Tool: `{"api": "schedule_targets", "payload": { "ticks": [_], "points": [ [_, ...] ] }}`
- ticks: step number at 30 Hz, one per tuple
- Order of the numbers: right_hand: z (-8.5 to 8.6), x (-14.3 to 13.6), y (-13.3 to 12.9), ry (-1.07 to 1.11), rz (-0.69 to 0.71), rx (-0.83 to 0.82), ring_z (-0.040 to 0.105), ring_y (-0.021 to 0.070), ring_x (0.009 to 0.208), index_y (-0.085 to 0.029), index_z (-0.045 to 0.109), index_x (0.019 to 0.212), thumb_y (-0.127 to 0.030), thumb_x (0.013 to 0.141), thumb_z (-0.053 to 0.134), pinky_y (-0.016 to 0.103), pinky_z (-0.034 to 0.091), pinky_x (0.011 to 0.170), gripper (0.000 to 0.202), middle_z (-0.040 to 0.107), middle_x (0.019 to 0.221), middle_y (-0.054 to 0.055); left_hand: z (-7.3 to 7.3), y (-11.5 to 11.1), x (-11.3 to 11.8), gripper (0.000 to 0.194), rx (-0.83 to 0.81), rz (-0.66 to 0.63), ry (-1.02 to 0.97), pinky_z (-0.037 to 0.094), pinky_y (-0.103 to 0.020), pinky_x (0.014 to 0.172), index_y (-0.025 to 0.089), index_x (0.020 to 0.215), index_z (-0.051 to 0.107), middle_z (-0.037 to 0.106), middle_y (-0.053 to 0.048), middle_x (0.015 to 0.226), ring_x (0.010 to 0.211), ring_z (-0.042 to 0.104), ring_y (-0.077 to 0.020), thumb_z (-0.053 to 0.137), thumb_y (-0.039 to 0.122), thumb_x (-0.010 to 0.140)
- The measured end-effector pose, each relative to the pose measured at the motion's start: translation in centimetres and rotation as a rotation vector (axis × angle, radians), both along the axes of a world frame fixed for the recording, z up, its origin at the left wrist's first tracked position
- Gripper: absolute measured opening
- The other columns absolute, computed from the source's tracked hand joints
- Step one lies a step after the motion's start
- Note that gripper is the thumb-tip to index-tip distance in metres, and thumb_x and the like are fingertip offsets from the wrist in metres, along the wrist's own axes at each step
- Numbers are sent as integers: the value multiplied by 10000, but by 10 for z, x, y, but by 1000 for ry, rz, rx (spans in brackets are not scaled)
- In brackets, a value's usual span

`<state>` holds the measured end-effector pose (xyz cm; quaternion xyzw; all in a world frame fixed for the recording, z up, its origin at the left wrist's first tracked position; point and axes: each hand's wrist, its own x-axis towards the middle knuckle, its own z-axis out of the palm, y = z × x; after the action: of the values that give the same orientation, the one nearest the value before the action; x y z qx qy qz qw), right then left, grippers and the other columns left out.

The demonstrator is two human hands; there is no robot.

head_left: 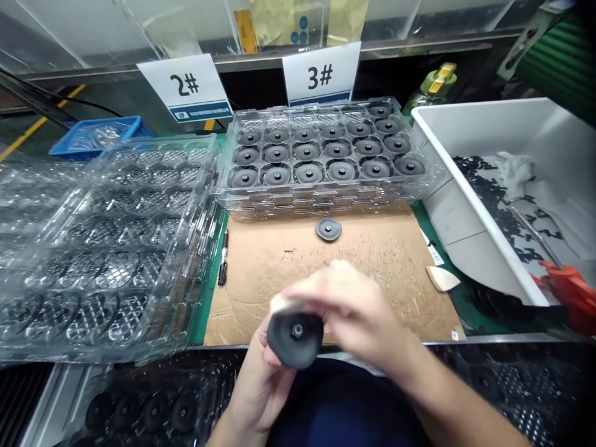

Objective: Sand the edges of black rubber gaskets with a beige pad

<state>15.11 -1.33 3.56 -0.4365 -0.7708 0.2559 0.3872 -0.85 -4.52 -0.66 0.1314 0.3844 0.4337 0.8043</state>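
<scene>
A round black rubber disc [305, 351] with a small metal centre faces up in my left hand [265, 379], whose fingers are wrapped round its left and lower edge. My right hand [349, 304] is blurred and reaches over the disc's upper right edge; whether its fingers pinch anything cannot be made out. Beyond my hands, a second black disc [328, 230] lies on the brown cardboard [261, 273]. Behind the cardboard, a stacked clear tray [321, 194] holds several more discs in its cups.
Clear trays [186, 248] are stacked at the left, beside a black marker [223, 257]. At the right stand a white bin [484, 214] with small black pieces and a red-handled tool [570, 288]. A pale wedge [442, 279] lies near it. Trays with discs [156, 411] sit below the table edge.
</scene>
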Motion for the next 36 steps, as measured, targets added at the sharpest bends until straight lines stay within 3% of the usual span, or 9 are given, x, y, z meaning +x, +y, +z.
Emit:
{"api": "schedule_targets", "payload": {
  "ticks": [3,9,12,16,19,22,27,32,36],
  "points": [
    [-37,19,0,-78,-215,-215,547,141,822,-271,594,1085,-164,889,453,285,416,727,264,659,946,-5,5,2,-5,615,-15,28,-46,441,-326,898,293,1114,593,614,-48,1184,984,608,-244,755,436,539],
    [-95,17,-30,-171,-138,-274,519,155,684,-233,651,974,-146,854,481,315,418,674,226,659,750,10,8,3,-8,618,-52,19,-42,428,-324,933,300,1111,596,601,-37,1214,1044,585,-248,754,433,529],
    [-75,14,-26,-151,-190,-282,535,161,729,-241,629,1022,-164,866,474,331,423,707,233,663,812,16,9,3,-5,606,-43,4,-32,401,-359,971,325,1127,582,607,-32,1203,1037,591,-243,748,413,550],
    [-13,2,-19,115,-324,-199,552,150,850,-236,526,1170,-178,881,467,276,454,729,301,616,1031,34,8,2,1,617,12,-6,-20,398,-378,980,297,1163,558,607,-48,1200,1066,571,-254,756,367,583],
    [15,-13,-24,151,-110,-87,554,165,825,-155,521,1185,-138,863,452,288,460,753,331,618,945,65,2,1,4,512,7,-25,-13,396,-353,984,258,1186,538,605,-54,1194,1120,529,-244,684,306,697],
    [17,-22,-24,9,93,-257,558,149,763,-173,597,1038,-120,863,432,267,466,710,247,615,853,38,-5,1,4,463,-37,40,34,439,-306,934,281,1206,515,605,-36,1190,1093,549,-211,625,280,756],
    [6,-29,-18,79,-104,-164,557,159,843,-163,520,1174,-158,895,400,296,457,780,303,603,974,64,-3,4,3,475,-37,92,6,478,-274,884,298,1119,590,680,-6,1036,1006,602,-183,717,304,661],
    [17,-7,-31,57,98,-336,559,108,802,-187,577,1058,-115,872,443,201,450,725,240,608,909,20,9,7,-1,497,34,62,-51,504,-238,831,288,1042,639,674,6,1087,967,630,-187,781,276,566],
    [21,2,-32,-162,-149,-190,490,130,615,-184,592,1054,-137,874,440,259,390,563,241,586,723,20,13,6,1,486,32,61,-80,478,-176,840,290,1024,651,687,14,1070,1006,611,-150,786,247,560]
  ]
}}
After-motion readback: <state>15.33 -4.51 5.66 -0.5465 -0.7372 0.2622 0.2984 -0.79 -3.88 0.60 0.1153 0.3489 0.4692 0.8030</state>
